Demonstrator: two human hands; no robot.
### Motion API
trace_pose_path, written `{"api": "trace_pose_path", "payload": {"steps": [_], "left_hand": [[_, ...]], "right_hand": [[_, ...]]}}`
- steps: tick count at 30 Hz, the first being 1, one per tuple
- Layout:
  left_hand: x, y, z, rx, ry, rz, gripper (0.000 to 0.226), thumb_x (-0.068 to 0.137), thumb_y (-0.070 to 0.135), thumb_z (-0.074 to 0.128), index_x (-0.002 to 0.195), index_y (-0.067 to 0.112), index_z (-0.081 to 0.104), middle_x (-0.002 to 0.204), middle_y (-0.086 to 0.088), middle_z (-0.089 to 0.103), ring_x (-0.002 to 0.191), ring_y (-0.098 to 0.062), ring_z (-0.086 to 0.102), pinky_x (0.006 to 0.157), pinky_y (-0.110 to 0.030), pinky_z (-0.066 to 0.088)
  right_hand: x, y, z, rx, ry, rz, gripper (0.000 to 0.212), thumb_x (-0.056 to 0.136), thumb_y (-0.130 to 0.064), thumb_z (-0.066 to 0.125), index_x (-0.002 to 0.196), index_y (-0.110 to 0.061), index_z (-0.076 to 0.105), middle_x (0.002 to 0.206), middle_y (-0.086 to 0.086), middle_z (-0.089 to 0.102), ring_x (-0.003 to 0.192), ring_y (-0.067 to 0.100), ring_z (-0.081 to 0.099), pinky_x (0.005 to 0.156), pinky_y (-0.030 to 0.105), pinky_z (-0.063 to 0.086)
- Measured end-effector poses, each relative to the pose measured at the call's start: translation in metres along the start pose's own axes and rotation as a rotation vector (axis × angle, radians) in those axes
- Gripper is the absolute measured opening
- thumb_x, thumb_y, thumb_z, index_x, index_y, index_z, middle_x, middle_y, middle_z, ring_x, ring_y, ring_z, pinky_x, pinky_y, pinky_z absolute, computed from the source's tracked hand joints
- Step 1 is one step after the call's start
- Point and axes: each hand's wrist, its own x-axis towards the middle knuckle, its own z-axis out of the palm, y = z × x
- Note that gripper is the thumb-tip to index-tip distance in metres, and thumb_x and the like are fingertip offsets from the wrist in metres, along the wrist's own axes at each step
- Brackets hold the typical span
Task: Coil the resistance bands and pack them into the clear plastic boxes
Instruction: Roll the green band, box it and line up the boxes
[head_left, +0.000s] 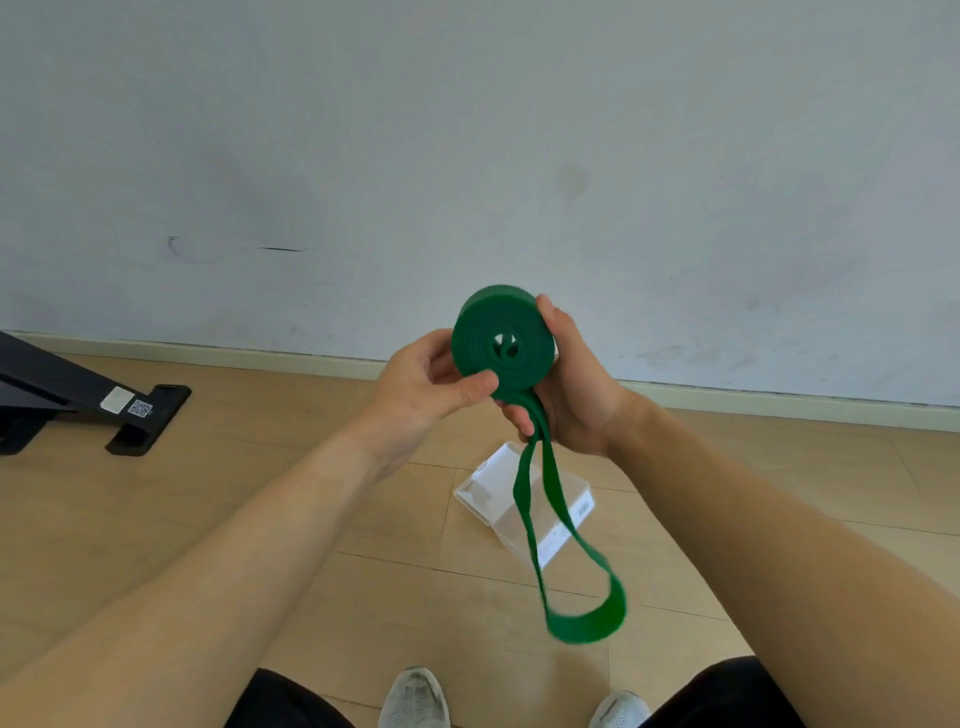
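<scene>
Green resistance band (498, 338): flat rubber strap, light, soft and springy. My read is that it unwinds the moment pressure comes off. The matte face looks grippy rather than slick, and nothing about it is fragile.

It is mostly wound into a flat coil, held in the air at chest height in front of the wall. The tail loop (587, 621) is not wound in yet. It hangs slack from the coil's lower edge and is blurred at the bottom.

Left grip (426, 387): closed on the coil. The thumb presses the near face at the lower left and the fingers sit behind, so it pinches across the flat faces.

Right grip (574, 387): curled round the coil's right rim, thumb up top. The lower fingers (514, 421) sit where the tail leaves the coil.

The coil sits between the two grips and touches both; the tail drops below the right one.

Best hold, judging from this:
- Clamp across the faces so the layers can't telescope.
- Keep a finger on the exit point to hold tension.
- Don't hold by the tail, it just stretches.

Clear plastic box (493, 475): on the floor below the hands, well apart from the coil, lid apparently open. The tail hangs in front of it in this view.
</scene>
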Motion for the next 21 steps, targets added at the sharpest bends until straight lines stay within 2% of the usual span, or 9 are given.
{"api": "trace_pose_path", "payload": {"steps": [3,5,8,11,13,17,19,21], "left_hand": [[0.004,0.007,0.012,-0.024,0.052,0.058,0.043,0.082,0.009,0.081,0.12,0.011,0.062,0.111,-0.008,0.075,0.11,-0.025,0.07,0.101,-0.042,0.052],[0.006,0.012,0.012,0.037,0.061,0.06,0.044,0.081,0.005,0.081,0.12,0.009,0.062,0.105,-0.005,0.077,0.104,-0.021,0.072,0.096,-0.038,0.054],[0.006,0.018,0.003,0.088,0.045,0.047,0.051,0.074,0.01,0.084,0.12,0.007,0.063,0.103,-0.004,0.078,0.1,-0.019,0.074,0.091,-0.035,0.057],[0.004,0.019,-0.005,0.142,0.018,0.031,0.049,0.074,0.006,0.084,0.12,0.006,0.064,0.101,-0.002,0.079,0.096,-0.015,0.075,0.083,-0.024,0.057],[0.003,0.018,-0.01,0.193,-0.006,0.012,0.049,0.075,0.002,0.084,0.12,0.006,0.064,0.1,-0.003,0.079,0.094,-0.015,0.075,0.08,-0.024,0.057],[0.005,0.018,-0.017,0.337,-0.063,-0.014,0.052,0.071,0.001,0.088,0.117,0.011,0.065,0.1,-0.001,0.079,0.094,-0.017,0.075,0.084,-0.027,0.058],[0.006,0.018,-0.02,0.408,-0.066,-0.015,0.051,0.069,0.003,0.09,0.112,0.015,0.066,0.098,0.001,0.079,0.092,-0.017,0.076,0.089,-0.033,0.058],[0.008,0.017,-0.021,0.493,-0.067,-0.014,0.05,0.068,0.007,0.092,0.11,0.019,0.067,0.096,0.003,0.079,0.09,-0.015,0.076,0.092,-0.037,0.059]], "right_hand": [[-0.003,-0.007,0.006,0.121,-0.002,0.013,0.09,0.079,-0.086,0.024,0.107,-0.014,0.071,0.055,0.006,0.05,0.044,0.017,0.045,0.054,0.032,0.037],[-0.004,-0.009,0.005,0.124,-0.037,0.024,0.094,0.077,-0.088,0.025,0.111,-0.012,0.07,0.055,0.008,0.052,0.046,0.019,0.047,0.058,0.035,0.037],[-0.005,-0.008,0.0,0.03,-0.096,0.057,0.104,0.079,-0.09,0.019,0.126,-0.008,0.063,0.069,0.014,0.059,0.056,0.025,0.054,0.061,0.034,0.045],[-0.006,-0.006,-0.011,-0.148,-0.146,0.139,0.117,0.073,-0.095,0.013,0.131,-0.004,0.058,0.085,0.019,0.065,0.072,0.032,0.061,0.078,0.04,0.049],[-0.006,-0.006,-0.019,-0.267,-0.164,0.219,0.126,0.069,-0.098,0.009,0.134,0.0,0.056,0.094,0.025,0.067,0.084,0.035,0.064,0.089,0.044,0.048],[-0.008,-0.009,-0.026,-0.401,-0.123,0.28,0.12,0.069,-0.098,0.011,0.131,-0.011,0.064,0.108,0.027,0.07,0.098,0.04,0.069,0.098,0.046,0.051],[-0.01,-0.009,-0.031,-0.5,-0.091,0.308,0.12,0.068,-0.1,0.011,0.121,-0.01,0.07,0.101,0.026,0.072,0.095,0.039,0.07,0.097,0.045,0.051],[-0.01,-0.006,-0.033,-0.564,-0.062,0.308,0.124,0.064,-0.102,0.013,0.11,-0.004,0.072,0.086,0.023,0.07,0.08,0.034,0.065,0.088,0.042,0.05]]}}
